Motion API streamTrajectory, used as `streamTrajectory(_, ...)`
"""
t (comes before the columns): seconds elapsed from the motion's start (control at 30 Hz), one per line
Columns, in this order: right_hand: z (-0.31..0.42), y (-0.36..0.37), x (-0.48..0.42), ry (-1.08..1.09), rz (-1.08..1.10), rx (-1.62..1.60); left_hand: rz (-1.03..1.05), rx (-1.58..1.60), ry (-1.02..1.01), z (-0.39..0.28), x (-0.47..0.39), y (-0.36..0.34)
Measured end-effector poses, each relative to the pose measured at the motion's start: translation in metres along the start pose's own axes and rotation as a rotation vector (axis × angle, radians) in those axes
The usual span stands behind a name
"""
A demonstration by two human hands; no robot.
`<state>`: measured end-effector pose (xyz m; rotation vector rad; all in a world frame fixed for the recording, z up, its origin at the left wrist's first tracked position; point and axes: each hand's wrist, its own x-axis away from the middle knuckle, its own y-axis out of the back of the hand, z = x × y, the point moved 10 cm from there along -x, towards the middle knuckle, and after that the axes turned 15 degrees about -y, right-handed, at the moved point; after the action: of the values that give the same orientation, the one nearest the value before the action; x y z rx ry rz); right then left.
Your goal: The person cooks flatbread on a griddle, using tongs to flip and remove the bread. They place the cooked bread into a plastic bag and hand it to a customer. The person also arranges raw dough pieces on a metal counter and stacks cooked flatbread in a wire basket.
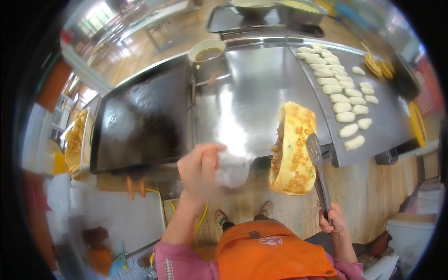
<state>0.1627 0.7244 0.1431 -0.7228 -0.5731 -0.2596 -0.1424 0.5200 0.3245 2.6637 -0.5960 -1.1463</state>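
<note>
My right hand (334, 219) is closed on the handle of slotted metal tongs (320, 171). The tongs grip the right side of a folded, browned flatbread (297, 150) with a dark shredded filling, held up in front of the steel counter (259, 101). To the left, my left hand (199, 168) is raised near the counter's front edge, slightly blurred. A thin clear plastic bag (232, 171) hangs beside it, seemingly held in its fingers, though the grip is not clear.
A dark griddle (140, 122) lies left, with a pot of brown liquid (208, 52) behind it. Several pale dough pieces (344, 117) line the counter's right part. A tray of fried bread (75, 143) stands far left, bowls (252, 7) at the back, a white bin (409, 234) lower right.
</note>
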Motion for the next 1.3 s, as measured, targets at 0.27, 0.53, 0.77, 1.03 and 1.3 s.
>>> streamTrajectory(0.27,0.009,0.066,0.031,0.043,-0.11,-0.052,0.279,-0.101,-0.778,-0.043,-0.014,-0.143)
streamTrajectory(0.53,-0.009,0.095,0.002,-0.094,-0.188,-0.104,0.76,-0.328,-0.616,0.063,0.044,-0.216)
streamTrajectory(0.77,-0.021,0.092,-0.053,-0.247,-0.095,-0.004,0.182,-0.596,0.012,0.138,0.031,-0.168)
streamTrajectory(1.03,0.004,0.086,-0.11,-0.37,-0.144,0.081,0.362,-0.146,0.335,0.199,0.009,-0.188)
streamTrajectory(1.3,0.022,0.052,-0.165,-0.378,-0.211,0.04,0.426,-0.122,0.041,0.181,-0.021,-0.176)
